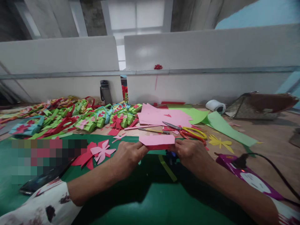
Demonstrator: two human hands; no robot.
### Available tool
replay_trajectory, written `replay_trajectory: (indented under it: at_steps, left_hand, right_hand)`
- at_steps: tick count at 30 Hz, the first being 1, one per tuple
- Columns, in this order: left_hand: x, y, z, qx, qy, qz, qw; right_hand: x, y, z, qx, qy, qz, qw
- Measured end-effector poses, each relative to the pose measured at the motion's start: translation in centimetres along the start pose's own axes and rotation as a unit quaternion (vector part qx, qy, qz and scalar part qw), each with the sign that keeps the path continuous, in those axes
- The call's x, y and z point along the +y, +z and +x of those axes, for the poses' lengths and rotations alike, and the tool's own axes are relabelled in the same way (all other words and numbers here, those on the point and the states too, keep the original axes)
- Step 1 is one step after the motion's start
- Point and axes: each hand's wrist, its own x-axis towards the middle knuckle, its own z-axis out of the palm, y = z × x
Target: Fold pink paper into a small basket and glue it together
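Observation:
A folded piece of pink paper, with a darker red-pink front face, is held up above the green mat. My left hand pinches its left end, and my right hand grips its right end. Just under the paper lie a yellow-green strip and a dark blue object partly hidden by my right hand. Beyond the paper rest scissors with yellow handles and a pair with orange-red handles. Pink and red paper flowers lie left of my left hand.
Several small green paper baskets crowd the left back, near a dark bottle. Pink sheets and green sheets lie behind. At right are a purple power strip with a cable, a yellow flower, a roll and a bag.

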Motion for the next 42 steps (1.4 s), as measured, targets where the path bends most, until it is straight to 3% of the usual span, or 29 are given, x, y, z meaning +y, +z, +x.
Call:
replay_trajectory:
  at_steps: [11,22,25,34,42]
  left_hand:
    - [-0.3,0.2,0.0,-0.075,0.019,0.032,0.996]
    - [0.0,-1.3,0.0,-0.146,0.045,0.074,0.986]
    - [0.0,-1.2,-0.1,-0.134,0.052,0.081,0.986]
    - [-0.5,-0.8,-0.2,-0.028,0.059,0.058,0.996]
    - [0.1,-0.1,0.5,-0.056,-0.07,0.08,0.993]
  right_hand:
    - [-0.6,0.4,-0.1,-0.036,-0.005,0.002,0.999]
    - [-0.4,0.0,-0.1,-0.061,-0.033,0.004,0.998]
    - [-0.3,0.0,0.0,-0.063,-0.033,0.003,0.997]
    - [0.2,-0.4,-0.1,-0.064,-0.028,0.013,0.997]
    - [-0.3,0.0,0.3,-0.055,0.004,0.006,0.998]
